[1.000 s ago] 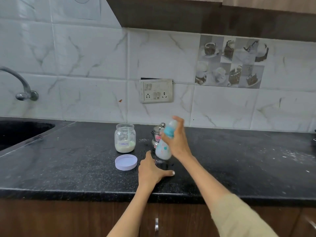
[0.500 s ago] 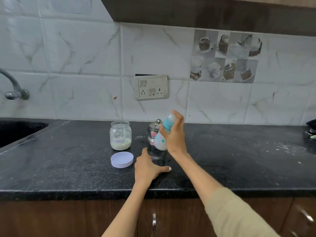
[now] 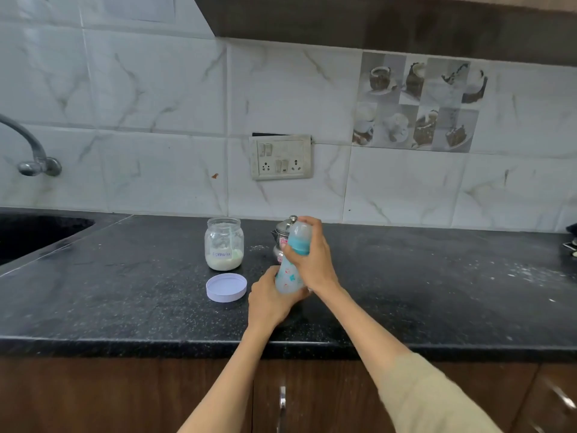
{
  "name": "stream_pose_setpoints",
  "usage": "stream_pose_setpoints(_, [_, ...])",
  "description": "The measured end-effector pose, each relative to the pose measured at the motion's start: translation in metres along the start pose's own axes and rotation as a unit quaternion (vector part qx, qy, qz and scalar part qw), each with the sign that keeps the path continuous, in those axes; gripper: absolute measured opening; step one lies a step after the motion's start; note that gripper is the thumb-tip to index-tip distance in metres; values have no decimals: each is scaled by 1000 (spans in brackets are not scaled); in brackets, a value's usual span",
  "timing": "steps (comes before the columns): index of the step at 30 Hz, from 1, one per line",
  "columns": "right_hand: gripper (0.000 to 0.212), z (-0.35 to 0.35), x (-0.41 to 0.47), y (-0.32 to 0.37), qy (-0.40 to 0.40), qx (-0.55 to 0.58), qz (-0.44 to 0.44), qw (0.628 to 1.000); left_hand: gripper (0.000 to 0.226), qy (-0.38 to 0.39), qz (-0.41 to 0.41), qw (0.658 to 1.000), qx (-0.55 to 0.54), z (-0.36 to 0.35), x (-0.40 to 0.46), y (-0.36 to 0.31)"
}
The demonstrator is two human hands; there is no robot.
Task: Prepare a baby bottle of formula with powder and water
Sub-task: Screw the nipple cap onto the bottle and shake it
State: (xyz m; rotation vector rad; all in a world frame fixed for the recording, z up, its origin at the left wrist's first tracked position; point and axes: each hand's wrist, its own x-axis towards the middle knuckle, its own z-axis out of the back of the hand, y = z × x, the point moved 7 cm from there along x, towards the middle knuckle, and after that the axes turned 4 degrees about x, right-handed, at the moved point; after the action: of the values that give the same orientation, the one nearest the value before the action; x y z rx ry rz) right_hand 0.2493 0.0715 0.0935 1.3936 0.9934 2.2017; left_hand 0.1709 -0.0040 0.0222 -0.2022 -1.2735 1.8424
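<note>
"Where is the baby bottle point(image 3: 290, 273)?"

"Standing up near the front of the black counter point(image 3: 125, 295). The left hand point(image 3: 270, 300) wraps its bottom. The right hand point(image 3: 310, 260) wraps the blue collar."

"Is it hard to hold?"

"I think it's light, smooth plastic, maybe slippery. Hold the middle."

"What's close?"

"The formula jar point(image 3: 224, 244), its lid point(image 3: 226, 287) and a steel pot point(image 3: 282, 237). The right side has lots of room."
</note>
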Motion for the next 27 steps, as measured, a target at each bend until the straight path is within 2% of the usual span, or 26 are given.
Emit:
stream_pose_setpoints(2, [73,1,-2,-9,18,38,-34,999,54,13,-1,1000,-13,0,2,1])
stream_pose_setpoints(4, [95,-2,-5,-23,100,118,-127,980,44,11,5,999,-46,1,2,5])
stream_pose_setpoints(6, [90,-4,-12,-37,180,194,-207,942,39,4,6,997,-71,3,2,7])
stream_pose_setpoints(8, [70,-7,-24,-53,228,219,-251,915,40,17,3,997,-81,1,3,8])
stream_pose_setpoints(10, [62,-10,-33,-66,226,262,-283,895,46,36,1,996,-76,-3,4,9])
stream_pose_setpoints(12, [65,-9,-34,-74,212,288,-292,887,52,47,1,996,-72,-5,4,9])
stream_pose_setpoints(15, [65,-6,-29,-76,199,269,-289,897,58,57,2,996,-69,-7,6,9])
stream_pose_setpoints(17, [55,-3,-24,-74,200,227,-280,911,64,60,3,996,-72,-7,5,10])
stream_pose_setpoints(19, [40,6,-8,-60,177,197,-244,933,88,70,10,994,-88,-9,5,11])
stream_pose_setpoints(21, [32,25,20,-36,101,239,-195,946,126,77,34,993,-83,-12,6,17])
stream_pose_setpoints(23, [42,45,47,-12,38,301,-151,941,146,88,47,992,-74,-14,6,19])
stream_pose_setpoints(25, [51,50,55,4,61,244,-135,958,150,94,45,992,-64,-15,7,20])
stream_pose_setpoints(27, [42,33,40,2,153,91,-154,972,149,91,44,993,-57,-15,8,21])
